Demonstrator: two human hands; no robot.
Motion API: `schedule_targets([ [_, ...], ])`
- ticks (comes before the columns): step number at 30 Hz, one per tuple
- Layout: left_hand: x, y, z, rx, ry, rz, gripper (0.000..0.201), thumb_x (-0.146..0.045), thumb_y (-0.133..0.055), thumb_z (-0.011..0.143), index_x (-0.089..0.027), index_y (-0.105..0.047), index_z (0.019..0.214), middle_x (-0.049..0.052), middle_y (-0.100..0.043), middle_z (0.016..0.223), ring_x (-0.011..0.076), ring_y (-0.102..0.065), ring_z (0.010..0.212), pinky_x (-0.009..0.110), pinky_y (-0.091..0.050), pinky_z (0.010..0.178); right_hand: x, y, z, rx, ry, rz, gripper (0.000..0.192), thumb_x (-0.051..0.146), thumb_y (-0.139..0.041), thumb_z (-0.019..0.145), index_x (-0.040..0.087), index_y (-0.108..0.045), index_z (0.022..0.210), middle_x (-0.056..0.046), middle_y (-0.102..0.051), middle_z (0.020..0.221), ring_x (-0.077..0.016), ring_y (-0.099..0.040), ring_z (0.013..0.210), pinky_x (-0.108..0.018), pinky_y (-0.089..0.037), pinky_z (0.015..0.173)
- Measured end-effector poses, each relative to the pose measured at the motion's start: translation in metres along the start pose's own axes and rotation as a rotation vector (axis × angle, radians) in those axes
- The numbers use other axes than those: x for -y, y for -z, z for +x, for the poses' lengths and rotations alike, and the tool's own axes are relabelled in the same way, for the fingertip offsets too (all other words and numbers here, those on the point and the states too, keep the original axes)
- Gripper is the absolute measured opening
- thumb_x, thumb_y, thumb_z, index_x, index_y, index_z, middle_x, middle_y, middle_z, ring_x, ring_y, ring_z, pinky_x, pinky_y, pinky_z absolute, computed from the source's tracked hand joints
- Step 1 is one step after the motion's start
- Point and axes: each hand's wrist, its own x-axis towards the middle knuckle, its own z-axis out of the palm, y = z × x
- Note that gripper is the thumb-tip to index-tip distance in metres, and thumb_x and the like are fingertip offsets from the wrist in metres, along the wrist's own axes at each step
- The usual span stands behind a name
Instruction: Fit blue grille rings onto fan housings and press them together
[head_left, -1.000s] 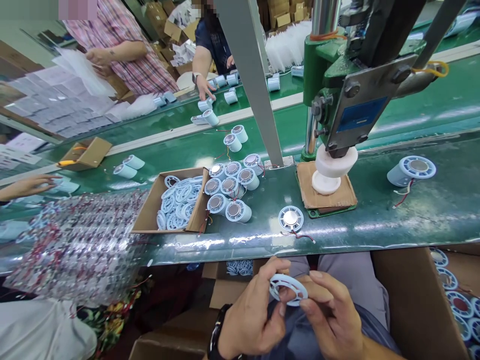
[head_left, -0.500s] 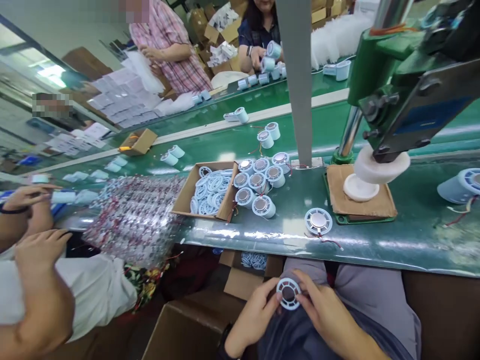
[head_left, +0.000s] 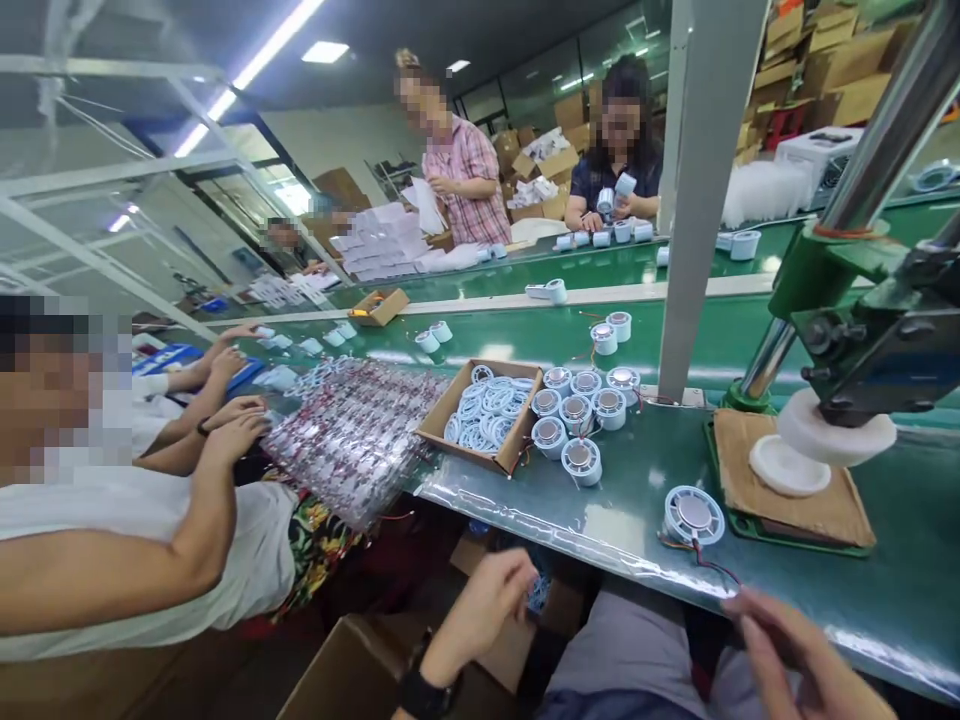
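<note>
Currently, your left hand [head_left: 491, 590] hangs below the front edge of the green belt [head_left: 862, 590], over your lap, with the fingers curled loosely; blur hides the fingertips, so you cannot tell whether they pinch anything, though a pale blue shape [head_left: 537, 592] shows just beside them and may be a ring or loose parts in the cardboard box [head_left: 487, 655] underneath. Your right hand [head_left: 795, 650] is blurred at the lower edge of the view, its fingers spread and apart from one another, with nothing visible between them. Nearest to it, the speaker disc [head_left: 693, 515] lies flat on the belt near the front edge, its metal centre facing up, so its axis stands upright; a red and black lead [head_left: 712, 562] trails from it toward your right hand. Behind it, a white press pad [head_left: 787, 466] rests on a brown mat [head_left: 802, 495] under the white head [head_left: 836, 430] of the green press [head_left: 862, 340], whose upper part is cut off at the frame's right edge. To the left, a cluster of blue cylinders [head_left: 581, 415] stands with open ends up, just beside an open carton of blue rings [head_left: 484, 415]. A heap of wired parts in clear film [head_left: 352, 435] lies further left, its contents hard to make out. A co-worker's arm [head_left: 112, 570] crosses the lower left. No writing or label can be read anywhere.
</note>
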Motion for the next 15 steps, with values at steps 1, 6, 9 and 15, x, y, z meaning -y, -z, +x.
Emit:
schedule_targets([
  [1, -0.012, 0.020, 0.005, -0.071, -0.066, 0.014, 0.026, -0.029, -0.056, 0.098, -0.017, -0.064, 0.077, -0.005, -0.058, 0.054, 0.0155, -0.061, 0.057, 0.028, -0.052, 0.064, -0.002, 0.000, 0.014, -0.069, -0.002, -0.040, 0.023, 0.029, -0.058, 0.098, 0.022, -0.065, 0.119, -0.009, -0.078, 0.100, -0.0249, -0.077, 0.089, -0.034, -0.062, 0.086],
  [6, -0.072, 0.107, 0.090, -0.412, -0.315, 0.151, 0.024, -0.027, -0.052, 0.101, -0.017, -0.062, 0.120, 0.006, -0.070, 0.099, 0.0219, -0.067, 0.096, 0.040, -0.053, 0.092, -0.009, -0.031, 0.074, -0.052, 0.144, -0.078, 0.037, 0.040, -0.050, 0.100, 0.019, -0.067, 0.124, -0.019, -0.064, 0.129, -0.0354, -0.064, 0.117, -0.053, -0.056, 0.094],
  [9, -0.099, 0.122, 0.148, -0.378, -0.423, 0.244, 0.029, -0.034, -0.064, 0.099, -0.017, -0.064, 0.122, 0.009, -0.067, 0.124, 0.0248, -0.066, 0.109, 0.047, -0.056, 0.094, -0.017, -0.047, 0.079, 0.029, 0.194, -0.086, 0.033, 0.038, -0.048, 0.101, 0.023, -0.072, 0.119, -0.015, -0.068, 0.122, -0.0318, -0.067, 0.111, -0.050, -0.058, 0.091],
  [15, -0.119, 0.128, 0.181, -0.327, -0.508, 0.349, 0.029, -0.034, -0.066, 0.098, -0.018, -0.065, 0.121, 0.009, -0.067, 0.125, 0.0235, -0.068, 0.106, 0.046, -0.058, 0.092, -0.019, -0.045, 0.069, 0.038, 0.207, -0.122, 0.031, 0.032, -0.054, 0.099, 0.024, -0.070, 0.124, -0.014, -0.069, 0.124, -0.0311, -0.068, 0.111, -0.048, -0.061, 0.090],
])
